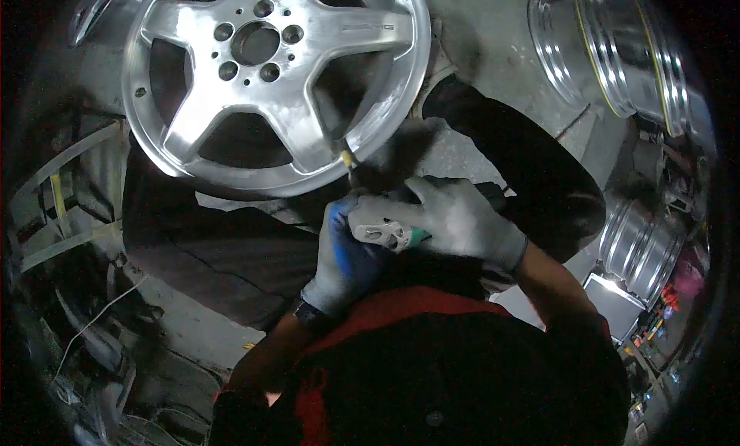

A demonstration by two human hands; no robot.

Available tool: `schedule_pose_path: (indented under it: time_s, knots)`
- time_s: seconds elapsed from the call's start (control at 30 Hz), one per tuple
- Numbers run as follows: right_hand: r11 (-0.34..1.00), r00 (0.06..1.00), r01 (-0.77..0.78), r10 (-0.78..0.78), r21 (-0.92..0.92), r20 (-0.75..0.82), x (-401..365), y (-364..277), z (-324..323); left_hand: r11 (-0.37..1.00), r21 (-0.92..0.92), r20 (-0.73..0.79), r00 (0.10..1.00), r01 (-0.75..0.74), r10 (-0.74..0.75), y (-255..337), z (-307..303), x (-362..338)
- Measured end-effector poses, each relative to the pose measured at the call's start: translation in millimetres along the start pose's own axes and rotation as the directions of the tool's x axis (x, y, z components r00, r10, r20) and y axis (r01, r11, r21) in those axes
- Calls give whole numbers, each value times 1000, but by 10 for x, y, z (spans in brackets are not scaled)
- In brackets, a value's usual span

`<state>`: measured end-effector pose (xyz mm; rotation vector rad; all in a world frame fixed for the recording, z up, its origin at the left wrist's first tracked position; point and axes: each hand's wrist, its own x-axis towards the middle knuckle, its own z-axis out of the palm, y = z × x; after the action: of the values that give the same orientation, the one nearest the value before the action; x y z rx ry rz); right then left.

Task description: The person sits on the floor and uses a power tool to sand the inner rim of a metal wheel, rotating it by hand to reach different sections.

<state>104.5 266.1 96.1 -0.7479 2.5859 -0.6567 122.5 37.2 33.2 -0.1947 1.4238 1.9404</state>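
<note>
A shiny five-spoke wheel rim lies at the top left, partly over my legs. Both gloved hands are closed around a power tool with a pale metal head, below the rim's lower right edge. My left hand, in a grey and blue glove, grips the tool's head end. Across its body lies my right hand in a grey glove. A thin shaft with a yellowish tip points up from the tool and meets the rim at the end of a spoke; whether they touch is unclear.
More rims stand on the floor at the upper right and at the right. A frame with yellowish edges is at the left, near dark clutter and a white cord. A bright panel sits at the lower right.
</note>
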Motion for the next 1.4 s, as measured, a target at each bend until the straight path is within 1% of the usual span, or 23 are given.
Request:
schedule_pose_path:
  time_s: [0.03,0.07,0.13,0.17,0.23,0.47,0.53,0.67,0.73,0.8,0.87,0.9,0.93,0.97,1.0,1.03,1.07,1.1,1.13,1.17,1.2,1.3,1.4]
  knots:
    - [1000,999,3,-3,-5,-36,-31,37,18,842,488,69,971,-231,227,-117,-40,9]
    - [1000,997,5,-6,-9,-71,-49,54,29,842,486,71,971,-232,227,-227,-54,45]
    - [1000,999,-12,11,-18,-53,-39,14,-67,961,241,-66,986,-134,154,-382,-21,127]
    - [999,999,-25,24,-26,-38,-31,-1,-99,961,240,-65,986,-135,155,-356,19,132]
    - [999,999,-15,13,-29,-46,-29,-4,-63,998,-62,-122,992,26,-33,-293,76,122]
    - [1000,998,17,-17,2,54,89,-138,-109,992,-84,16,996,92,-91,18,-40,-61]
    - [1000,1000,11,-11,4,26,102,-147,-77,994,-99,-208,976,44,-64,-103,-35,-71]
    - [999,999,-32,32,-26,27,133,-158,-65,992,-37,-173,977,118,-123,275,4,4]
    - [999,999,-44,45,20,-11,147,-124,-18,881,-420,-39,966,218,-258,492,29,1]
    - [997,997,-51,54,65,-48,135,-94,27,922,-335,-62,972,192,-225,352,3,8]
    - [999,990,35,-29,35,-137,95,-55,45,954,-255,-81,980,159,-185,355,31,49]
    - [999,990,32,-27,35,-135,84,-49,12,780,-577,-29,947,244,-318,483,86,91]
    - [1000,997,0,1,15,-82,80,-55,-50,496,-819,65,904,291,-422,550,118,107]
    - [1000,999,-29,28,-9,-29,81,-58,-101,494,-820,65,904,290,-423,461,107,98]
    - [1000,1000,-21,20,-13,-23,98,-42,-143,958,-276,-92,990,77,-107,321,96,98]
    - [999,999,-31,31,-25,-8,101,-28,-174,887,407,-4,971,-217,240,199,91,88]
    - [998,999,-44,44,-35,8,101,-20,-189,939,278,2,978,-200,208,267,147,91]
    - [999,999,-40,40,-36,12,102,-15,-187,940,275,-3,978,-200,209,248,165,110]
    - [999,1000,-31,31,-24,2,112,-9,-176,996,-89,-125,992,24,-35,226,171,134]
    - [1000,1000,-21,21,-10,-9,127,-10,-166,866,-456,-148,942,205,-301,218,163,138]
    - [1000,1000,-14,14,-8,-8,150,-18,-168,866,-458,-155,941,200,-299,227,149,126]
    - [998,1000,-2,3,64,-19,232,-40,-178,949,-278,-162,966,152,-202,361,99,93]
    - [998,997,0,6,70,-73,244,-7,-160,972,-208,-55,990,113,-127,459,45,66]
